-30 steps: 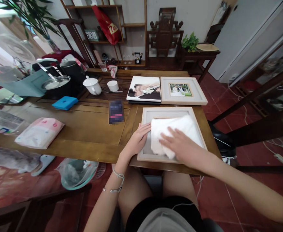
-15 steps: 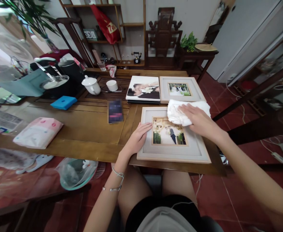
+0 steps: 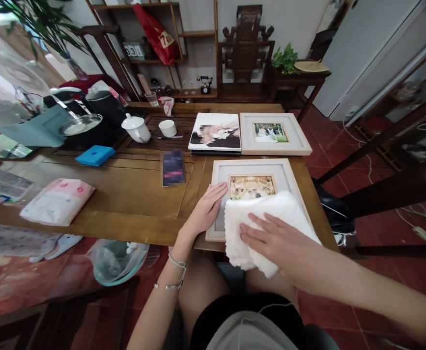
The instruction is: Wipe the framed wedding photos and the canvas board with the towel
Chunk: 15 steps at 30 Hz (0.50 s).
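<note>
A picture frame (image 3: 220, 204) with a pale wooden border lies flat near the table's front edge, a photo in its middle. Along its left side rests my left hand (image 3: 210, 203), open, fingers stretched out on the border. My right hand (image 3: 271, 243) holds a white cloth (image 3: 289, 206) by pressing it onto the lower part of the frame. That cloth is spread out, hides the lower photo and the frame's lower right corner, and hangs past the front edge. My right thumb is hidden.
Behind lie a second picture frame (image 3: 302, 141) and a stack topped by a photo panel (image 3: 214, 143). Further left are a dark pixelated item (image 3: 173, 167), a white cup (image 3: 168, 128), a white teapot (image 3: 136, 129), a blue block (image 3: 95, 155) and a tissue pack (image 3: 58, 201).
My right hand has moved the white cloth from the frame's upper right corner down to its front edge, and the cloth is more spread out. My left hand stays in place.
</note>
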Each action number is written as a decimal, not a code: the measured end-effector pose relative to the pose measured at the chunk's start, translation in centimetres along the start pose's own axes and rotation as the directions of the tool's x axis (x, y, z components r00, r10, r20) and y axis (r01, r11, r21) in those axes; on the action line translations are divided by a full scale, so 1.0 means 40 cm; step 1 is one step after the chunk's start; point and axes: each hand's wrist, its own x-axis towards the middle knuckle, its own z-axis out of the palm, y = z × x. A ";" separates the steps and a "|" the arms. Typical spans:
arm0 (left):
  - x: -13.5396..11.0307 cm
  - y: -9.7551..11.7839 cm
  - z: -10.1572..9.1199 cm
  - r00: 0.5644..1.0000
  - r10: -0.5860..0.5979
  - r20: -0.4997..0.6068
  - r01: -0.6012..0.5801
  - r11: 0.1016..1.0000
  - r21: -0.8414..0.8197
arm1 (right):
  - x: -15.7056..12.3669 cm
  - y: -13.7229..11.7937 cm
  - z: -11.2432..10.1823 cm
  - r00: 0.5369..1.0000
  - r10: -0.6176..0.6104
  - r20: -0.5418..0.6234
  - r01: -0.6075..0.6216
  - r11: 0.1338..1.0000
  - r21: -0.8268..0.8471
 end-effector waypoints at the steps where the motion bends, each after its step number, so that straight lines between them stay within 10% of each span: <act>1: -0.001 -0.001 0.000 1.000 0.000 0.002 0.000 1.000 0.006 | -0.011 0.018 -0.008 1.000 0.002 0.013 -0.002 0.999 0.034; 6: -0.003 -0.006 0.003 1.000 0.006 0.002 -0.006 1.000 -0.002 | 0.004 0.204 -0.005 0.971 0.195 -0.134 -0.199 0.980 -0.015; 10: -0.005 -0.011 0.004 1.000 0.017 -0.006 -0.017 1.000 -0.014 | 0.061 0.332 0.016 0.788 0.404 -0.464 -0.503 0.858 -0.107; 15: -0.005 -0.013 0.004 1.000 0.016 -0.006 -0.016 1.000 -0.013 | 0.106 0.314 0.024 0.759 0.464 -0.456 -0.585 0.794 -0.166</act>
